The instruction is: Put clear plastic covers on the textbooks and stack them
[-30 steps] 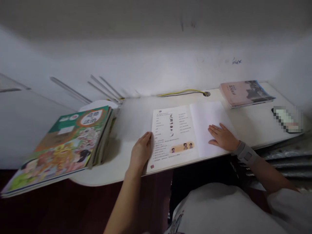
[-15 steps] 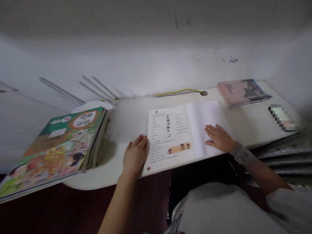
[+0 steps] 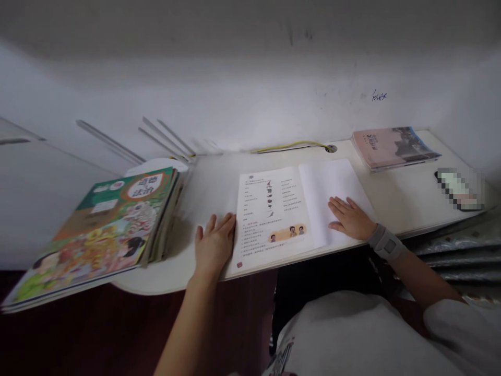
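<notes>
An open booklet point(image 3: 289, 209) lies on the white desk point(image 3: 211, 183), its left page printed with text and small pictures, its right page blank. My left hand point(image 3: 213, 243) rests flat on the desk at the booklet's left edge, fingers spread apart. My right hand point(image 3: 349, 218) lies flat on the blank right page, fingers stretched out, with a grey band on the wrist. Neither hand holds anything.
A stack of colourful books point(image 3: 105, 230) sits at the left, overhanging the desk's edge. A pink book point(image 3: 393, 146) lies at the back right, a dark blurred object point(image 3: 457, 189) beyond it. A yellow cable point(image 3: 291, 148) runs along the wall into a desk hole.
My left hand has slid slightly left off the page edge and its fingers have spread flat on the desk. The right hand stays on the blank page.
</notes>
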The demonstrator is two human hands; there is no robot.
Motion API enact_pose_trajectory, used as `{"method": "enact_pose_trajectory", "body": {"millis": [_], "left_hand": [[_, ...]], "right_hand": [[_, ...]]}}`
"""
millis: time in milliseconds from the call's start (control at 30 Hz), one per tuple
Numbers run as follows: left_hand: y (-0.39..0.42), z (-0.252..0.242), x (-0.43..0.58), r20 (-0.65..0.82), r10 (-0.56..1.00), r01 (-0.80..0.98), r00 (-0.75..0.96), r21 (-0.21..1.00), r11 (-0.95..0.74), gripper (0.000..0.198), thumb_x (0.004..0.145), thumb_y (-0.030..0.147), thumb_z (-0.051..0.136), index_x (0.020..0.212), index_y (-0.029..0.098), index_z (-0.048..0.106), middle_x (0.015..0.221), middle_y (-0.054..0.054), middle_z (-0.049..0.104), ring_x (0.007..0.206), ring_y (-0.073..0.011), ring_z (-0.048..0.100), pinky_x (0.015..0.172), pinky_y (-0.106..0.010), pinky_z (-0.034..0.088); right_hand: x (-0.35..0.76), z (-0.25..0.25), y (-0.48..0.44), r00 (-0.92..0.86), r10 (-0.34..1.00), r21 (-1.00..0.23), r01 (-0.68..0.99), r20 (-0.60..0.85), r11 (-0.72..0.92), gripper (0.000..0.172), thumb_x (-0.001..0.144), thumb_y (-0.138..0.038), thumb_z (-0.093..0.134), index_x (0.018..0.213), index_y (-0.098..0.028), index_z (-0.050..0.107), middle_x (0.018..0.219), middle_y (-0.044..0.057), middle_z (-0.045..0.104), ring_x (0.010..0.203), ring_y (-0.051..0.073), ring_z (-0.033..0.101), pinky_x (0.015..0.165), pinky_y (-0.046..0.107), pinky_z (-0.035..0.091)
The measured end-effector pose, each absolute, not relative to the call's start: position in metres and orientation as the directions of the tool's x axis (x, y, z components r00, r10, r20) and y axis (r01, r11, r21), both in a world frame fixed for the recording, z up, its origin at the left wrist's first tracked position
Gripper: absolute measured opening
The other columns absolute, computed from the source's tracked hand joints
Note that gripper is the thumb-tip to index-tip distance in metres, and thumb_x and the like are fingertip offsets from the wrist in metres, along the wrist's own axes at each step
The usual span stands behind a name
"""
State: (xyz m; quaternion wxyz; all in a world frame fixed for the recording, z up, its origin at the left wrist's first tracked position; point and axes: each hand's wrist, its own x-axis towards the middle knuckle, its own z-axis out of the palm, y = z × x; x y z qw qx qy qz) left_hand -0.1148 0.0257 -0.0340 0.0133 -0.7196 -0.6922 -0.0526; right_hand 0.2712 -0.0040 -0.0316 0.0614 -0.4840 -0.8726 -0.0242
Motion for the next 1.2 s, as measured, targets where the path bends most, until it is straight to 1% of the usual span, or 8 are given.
{"method": "enact_pose_trajectory", "body": {"millis": [100,167,233,333,533,867,1067,1200], "left_hand": [[0.026,-0.035,-0.116,0.096,0.994,0.997,0.041,0.067,-0.048,0.045,0.096,0.027,0.027,0.133,0.022,0.051,0.140,-0.006,0.049,0.138,-0.0305,0.030,0.109,-0.058,0.023],[0.027,-0.035,-0.116,0.099,0.994,0.997,0.045,0.060,-0.051,0.045,0.095,0.026,0.028,0.132,0.022,0.052,0.140,-0.006,0.050,0.138,-0.0309,0.030,0.109,-0.059,0.023],[0.028,-0.034,-0.114,0.106,0.992,0.997,0.063,0.038,-0.067,0.044,0.094,0.023,0.029,0.131,0.022,0.053,0.140,-0.006,0.050,0.138,-0.0307,0.028,0.109,-0.060,0.021],[0.030,-0.034,-0.112,0.109,0.990,0.996,0.085,0.026,-0.088,0.045,0.092,0.019,0.029,0.132,0.018,0.051,0.142,-0.008,0.048,0.139,-0.0291,0.027,0.110,-0.060,0.019],[0.029,-0.032,-0.112,0.030,0.999,0.997,0.023,0.078,-0.025,0.049,0.094,0.019,0.023,0.139,0.019,0.042,0.146,-0.007,0.042,0.139,-0.0300,0.028,0.108,-0.060,0.025],[0.026,-0.031,-0.111,0.031,1.000,0.997,0.004,0.074,-0.006,0.047,0.095,0.021,0.025,0.137,0.018,0.045,0.145,-0.008,0.042,0.137,-0.0295,0.032,0.108,-0.060,0.024],[0.027,-0.033,-0.111,0.046,0.999,0.996,0.004,0.091,-0.008,0.046,0.094,0.019,0.028,0.137,0.021,0.046,0.144,-0.009,0.044,0.137,-0.0290,0.032,0.108,-0.058,0.025],[0.028,-0.034,-0.112,0.062,0.998,0.994,0.026,0.104,-0.033,0.047,0.093,0.020,0.027,0.136,0.019,0.047,0.144,-0.009,0.044,0.137,-0.0304,0.032,0.107,-0.056,0.029]], "right_hand": [[0.272,-0.030,-0.001,-0.506,0.855,-0.007,0.860,0.111,0.510,0.063,0.095,-0.051,0.030,0.142,-0.010,0.037,0.148,0.018,0.034,0.138,0.029,0.030,0.109,0.054,0.026],[0.273,-0.025,0.006,-0.509,0.855,-0.005,0.859,0.097,0.512,0.062,0.095,-0.052,0.030,0.140,-0.010,0.039,0.146,0.018,0.038,0.136,0.030,0.033,0.108,0.055,0.026],[0.275,-0.018,0.020,-0.517,0.850,0.003,0.855,0.100,0.519,0.059,0.096,-0.049,0.028,0.138,-0.011,0.042,0.145,0.018,0.041,0.135,0.029,0.036,0.107,0.055,0.027],[0.276,-0.011,0.051,-0.515,0.849,0.036,0.856,0.120,0.515,0.054,0.098,-0.042,0.026,0.137,-0.009,0.043,0.147,0.018,0.037,0.137,0.028,0.033,0.108,0.055,0.024],[0.278,-0.020,0.086,-0.486,0.873,0.051,0.873,0.041,0.484,0.058,0.097,-0.045,0.027,0.141,-0.008,0.037,0.149,0.018,0.034,0.137,0.028,0.032,0.109,0.055,0.024],[0.298,-0.023,0.085,-0.499,0.865,0.083,0.866,0.061,0.494,0.060,0.096,-0.047,0.030,0.140,-0.007,0.038,0.148,0.019,0.035,0.137,0.028,0.032,0.109,0.055,0.023],[0.272,-0.011,0.060,-0.531,0.841,0.121,0.846,0.101,0.519,0.052,0.096,-0.037,0.030,0.134,-0.005,0.046,0.143,0.021,0.042,0.134,0.030,0.037,0.109,0.056,0.024],[0.263,-0.021,0.032,-0.492,0.864,0.100,0.870,0.104,0.483,0.063,0.095,-0.048,0.028,0.137,-0.003,0.042,0.142,0.025,0.041,0.134,0.032,0.037,0.109,0.056,0.024]]}}
